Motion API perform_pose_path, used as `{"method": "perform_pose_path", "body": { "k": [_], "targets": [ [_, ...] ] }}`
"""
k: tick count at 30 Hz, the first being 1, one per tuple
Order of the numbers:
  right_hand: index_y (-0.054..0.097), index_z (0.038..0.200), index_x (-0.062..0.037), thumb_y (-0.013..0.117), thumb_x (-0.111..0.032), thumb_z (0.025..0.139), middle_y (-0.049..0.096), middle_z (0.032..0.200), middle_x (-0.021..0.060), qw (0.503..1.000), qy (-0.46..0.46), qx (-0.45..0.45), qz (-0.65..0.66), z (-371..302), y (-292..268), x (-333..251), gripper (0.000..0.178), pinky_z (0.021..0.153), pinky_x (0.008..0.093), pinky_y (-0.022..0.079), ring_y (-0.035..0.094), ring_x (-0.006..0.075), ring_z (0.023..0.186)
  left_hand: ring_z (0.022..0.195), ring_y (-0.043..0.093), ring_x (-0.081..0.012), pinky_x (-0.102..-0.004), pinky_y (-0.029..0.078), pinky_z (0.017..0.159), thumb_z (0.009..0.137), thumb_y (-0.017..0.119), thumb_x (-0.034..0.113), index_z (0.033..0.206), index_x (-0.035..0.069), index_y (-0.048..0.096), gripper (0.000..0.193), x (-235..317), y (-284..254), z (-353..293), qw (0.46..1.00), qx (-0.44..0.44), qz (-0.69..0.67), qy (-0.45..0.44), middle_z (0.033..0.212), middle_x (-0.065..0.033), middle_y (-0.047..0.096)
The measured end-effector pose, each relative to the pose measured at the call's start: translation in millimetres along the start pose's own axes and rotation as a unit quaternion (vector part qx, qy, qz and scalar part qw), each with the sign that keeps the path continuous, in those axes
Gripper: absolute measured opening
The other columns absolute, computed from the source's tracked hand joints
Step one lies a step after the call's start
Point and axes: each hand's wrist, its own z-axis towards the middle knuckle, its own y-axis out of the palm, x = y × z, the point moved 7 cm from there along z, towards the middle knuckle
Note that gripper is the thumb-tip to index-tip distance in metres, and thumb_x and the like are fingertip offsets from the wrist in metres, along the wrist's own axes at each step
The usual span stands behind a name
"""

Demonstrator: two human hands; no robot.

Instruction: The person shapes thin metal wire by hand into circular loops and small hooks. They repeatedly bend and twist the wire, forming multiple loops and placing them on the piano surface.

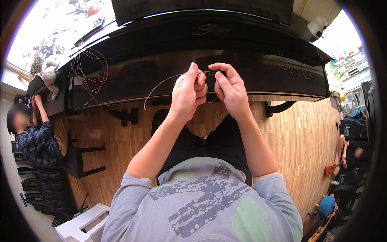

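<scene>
In front of the black piano, both my hands are raised close together over its near edge. Fingers curled and thumb pressed in, my left hand (189, 92) grips a thin metal instrument string (159, 85). One end of it bows out to the left and hangs down. My right hand (231, 89) holds the string's looped part, its index finger arched above the thumb; the exact contact is partly hidden by the fingers. Part of the loop drops below and between the hands.
Coiled copper-coloured strings (89, 70) lie on the piano (141, 76) at left, and thinner silvery loops (296, 67) at right. A seated person (38, 139) is at far left near a black bench (86, 161). At far right someone holds a small ukulele (330, 169).
</scene>
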Motion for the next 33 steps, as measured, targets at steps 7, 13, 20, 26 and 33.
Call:
{"method": "perform_pose_path", "body": {
  "k": [7,13,20,26,33],
  "targets": [
    [0.064,0.106,-0.0041,0.052,-0.011,0.097,0.058,0.073,0.0011,0.929,-0.198,0.048,-0.310,-7,8,-18,0.017,0.057,0.0216,0.042,0.051,0.0052,0.065,0.046,0.022,-0.0032,-0.0205,0.017,0.039,0.103,0.036,0.037,0.070,0.012,0.042,0.042,3,-5,0,1.000,0.021,0.001,0.007,0.058,0.0075,0.027],
    [0.062,0.099,-0.0004,0.049,-0.013,0.098,0.057,0.074,-0.0025,0.998,-0.030,0.029,-0.048,-2,-2,4,0.018,0.056,0.0193,0.039,0.046,0.0031,0.064,0.049,0.028,-0.0061,-0.0214,0.027,0.043,0.104,0.034,0.037,0.069,0.012,0.041,0.043,1,3,-1,0.999,-0.022,-0.023,-0.004,0.059,0.0055,0.027],
    [0.063,0.095,-0.0014,0.050,-0.013,0.098,0.047,0.065,-0.0076,0.985,-0.069,0.102,-0.118,-4,-11,-7,0.018,0.050,0.0185,0.031,0.038,-0.0005,0.057,0.065,0.053,-0.0117,-0.0271,0.047,0.063,0.103,0.040,0.030,0.096,0.003,0.056,0.032,-3,-12,-1,0.997,-0.008,-0.009,0.079,0.068,-0.0012,0.048],
    [0.064,0.096,-0.0018,0.050,-0.013,0.099,0.039,0.058,-0.0111,0.991,-0.051,0.099,-0.076,-2,-24,-9,0.018,0.042,0.0179,0.020,0.028,-0.0032,0.047,0.065,0.051,-0.0127,-0.0270,0.045,0.062,0.101,0.044,0.013,0.110,0.003,0.053,0.016,28,-50,-34,0.921,0.000,0.137,0.364,0.070,-0.0031,0.050],
    [0.063,0.097,-0.0019,0.050,-0.012,0.099,0.038,0.056,-0.0118,0.996,-0.024,0.086,0.000,0,-24,-9,0.017,0.040,0.0177,0.018,0.026,-0.0031,0.045,0.075,0.061,-0.0182,-0.0265,0.051,0.070,0.074,0.067,-0.007,0.115,-0.001,0.061,0.042,54,-16,-64,0.701,-0.060,0.562,0.435,0.093,-0.0105,0.060]
  ]
}}
